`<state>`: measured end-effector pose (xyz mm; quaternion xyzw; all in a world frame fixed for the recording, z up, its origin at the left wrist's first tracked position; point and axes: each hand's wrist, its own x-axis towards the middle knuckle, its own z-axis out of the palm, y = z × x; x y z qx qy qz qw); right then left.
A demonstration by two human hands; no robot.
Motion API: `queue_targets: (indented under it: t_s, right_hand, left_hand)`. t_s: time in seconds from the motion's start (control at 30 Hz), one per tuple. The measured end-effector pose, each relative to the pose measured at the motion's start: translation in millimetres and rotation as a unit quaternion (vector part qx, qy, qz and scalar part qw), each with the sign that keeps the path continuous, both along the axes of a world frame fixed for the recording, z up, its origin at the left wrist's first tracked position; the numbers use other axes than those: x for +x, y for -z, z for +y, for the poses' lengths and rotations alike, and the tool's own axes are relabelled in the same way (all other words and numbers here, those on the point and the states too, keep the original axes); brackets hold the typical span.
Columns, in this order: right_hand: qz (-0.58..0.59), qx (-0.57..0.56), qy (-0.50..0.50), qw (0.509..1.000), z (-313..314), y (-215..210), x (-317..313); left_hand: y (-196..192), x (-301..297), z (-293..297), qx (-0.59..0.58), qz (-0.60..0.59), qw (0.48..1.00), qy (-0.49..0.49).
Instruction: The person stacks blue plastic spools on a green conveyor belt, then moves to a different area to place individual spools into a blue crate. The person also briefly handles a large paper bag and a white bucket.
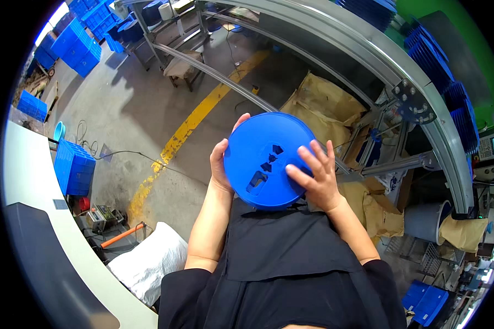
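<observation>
Both hands clamp blue disc [270, 160]: left hand [220, 164] grip on rim, right hand [316, 178] fingers across face.

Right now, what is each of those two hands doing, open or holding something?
Left hand: closed on the left rim of the round blue plastic disc, holding it.
Right hand: fingers spread flat on the disc's face, steadying it.

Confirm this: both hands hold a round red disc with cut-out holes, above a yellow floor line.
Not quite. The disc is blue, not red. The head view shows the left hand and right hand holding it, with cut-out holes in its face, above the yellow floor line.
</observation>
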<state>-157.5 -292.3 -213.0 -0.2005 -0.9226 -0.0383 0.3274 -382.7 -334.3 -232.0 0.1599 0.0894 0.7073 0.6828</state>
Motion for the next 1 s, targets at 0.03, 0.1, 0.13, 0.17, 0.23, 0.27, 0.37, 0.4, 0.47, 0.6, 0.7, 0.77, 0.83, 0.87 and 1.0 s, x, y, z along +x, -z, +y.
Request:
queue_targets:
  t_s: [0.03,0.1,0.13,0.17,0.23,0.27,0.37,0.4,0.47,0.6,0.7,0.77,0.83,0.87,1.0]
  right_hand:
    - [0.07,-0.049,0.005,0.996,0.1,2.7,-3.9]
    - [0.23,-0.225,0.024,0.946,-5.0,4.1,-17.7]
    - [0.314,-0.35,0.036,0.882,-9.6,4.3,-25.3]
    - [0.393,-0.462,0.05,0.794,-11.4,3.8,-27.7]
    - [0.418,-0.671,0.01,0.612,1.3,16.9,-4.8]
    - [0.429,-0.751,-0.01,0.502,5.1,25.3,8.6]
    - [0.421,-0.789,-0.013,0.448,-9.0,28.9,7.7]
    - [0.391,-0.792,0.023,0.468,-14.6,29.0,4.8]
    - [0.375,-0.767,0.094,0.512,-18.1,48.4,11.0]
    - [0.432,-0.767,0.111,0.462,-21.0,58.7,29.5]
    - [0.466,-0.767,0.104,0.429,-22.2,58.1,40.2]
    - [0.497,-0.756,0.079,0.419,-20.7,64.1,48.7]
    - [0.537,-0.743,0.065,0.393,-19.5,69.5,57.8]
    - [0.559,-0.733,0.053,0.385,-17.4,69.7,63.3]
    - [0.587,-0.711,0.087,0.378,-20.9,72.8,80.7]
  left_hand:
    - [2.5,-1.3,-3.9,-0.004,-0.004,1.0,-0.011]
    - [8.7,-3.4,-6.2,-0.043,-0.033,0.998,-0.033]
    - [12.0,-1.6,-7.7,-0.056,-0.027,0.997,-0.052]
    - [14.5,2.2,-8.5,-0.068,-0.021,0.995,-0.067]
    - [20.6,7.9,-12.5,-0.083,-0.006,0.992,-0.093]
    - [23.6,9.8,-12.9,-0.086,0.005,0.992,-0.096]
    - [30.4,16.6,-15.8,-0.087,0.04,0.992,-0.078]
    - [31.9,16.8,-18.0,-0.089,0.053,0.992,-0.068]
    - [37.1,18.6,-20.1,-0.09,0.107,0.99,-0.022]
    - [54.3,21.4,-23.8,-0.137,0.128,0.981,0.045]
    - [66.6,26.0,-20.4,-0.172,0.159,0.971,0.052]
    - [69.1,34.1,-15.4,-0.163,0.173,0.97,0.052]
    - [65.5,44.6,-12.0,-0.155,0.174,0.971,0.047]
    - [66.3,48.4,-8.6,-0.148,0.172,0.973,0.05]
    - [60.9,65.1,-0.7,-0.143,0.152,0.976,0.052]
